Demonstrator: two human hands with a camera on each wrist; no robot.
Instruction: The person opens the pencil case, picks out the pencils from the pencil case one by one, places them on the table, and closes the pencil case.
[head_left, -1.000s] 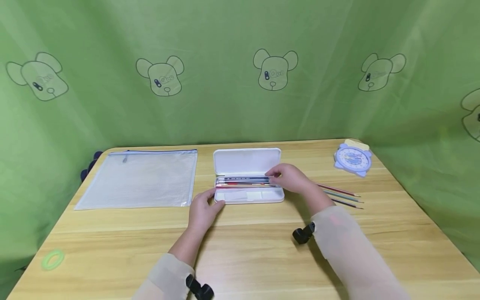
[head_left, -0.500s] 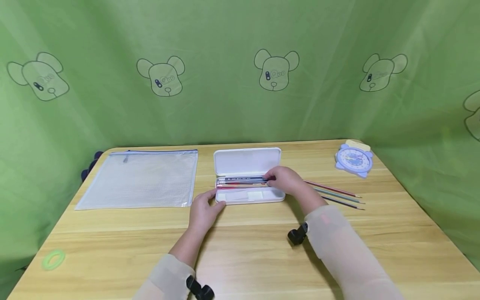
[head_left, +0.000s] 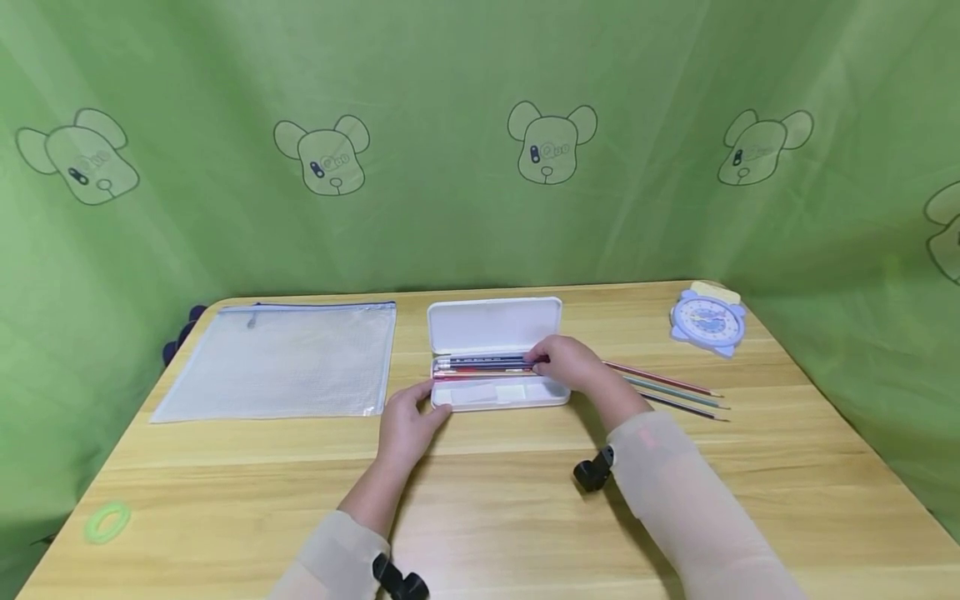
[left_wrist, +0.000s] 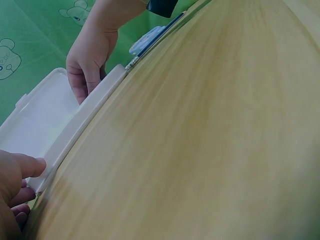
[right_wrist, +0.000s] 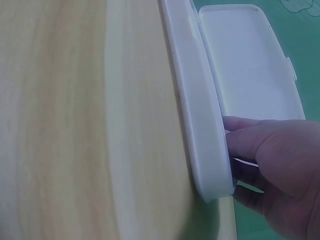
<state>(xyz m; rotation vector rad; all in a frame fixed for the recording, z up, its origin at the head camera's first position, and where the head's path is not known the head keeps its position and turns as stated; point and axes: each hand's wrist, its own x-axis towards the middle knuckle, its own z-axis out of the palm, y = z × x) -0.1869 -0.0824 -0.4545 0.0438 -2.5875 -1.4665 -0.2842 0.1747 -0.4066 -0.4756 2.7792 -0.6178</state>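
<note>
An open white pencil case (head_left: 498, 396) lies on the table with its lid (head_left: 495, 325) raised at the back. Several pencils (head_left: 483, 363), dark blue and red among them, lie lengthwise inside. My left hand (head_left: 405, 425) holds the case's left end, thumb (left_wrist: 34, 167) at the front corner and fingers round the side. My right hand (head_left: 573, 367) reaches into the right end, index finger and thumb pinching about the dark pencils. In the right wrist view, the case wall (right_wrist: 200, 110) hides those fingertips. Three loose pencils (head_left: 682, 393) lie to the right, partly behind my right forearm.
A mesh zip pouch (head_left: 277, 362) lies flat on the left. A blue toy clock (head_left: 707, 321) sits at the back right beside a pale yellow piece (head_left: 715, 292). A green ring (head_left: 107, 522) lies front left. A green curtain (head_left: 450, 225) stands behind the table.
My right hand has slid a little left over the pencils in the case, uncovering more of the loose pencils. My left hand stays on the case's left end.
</note>
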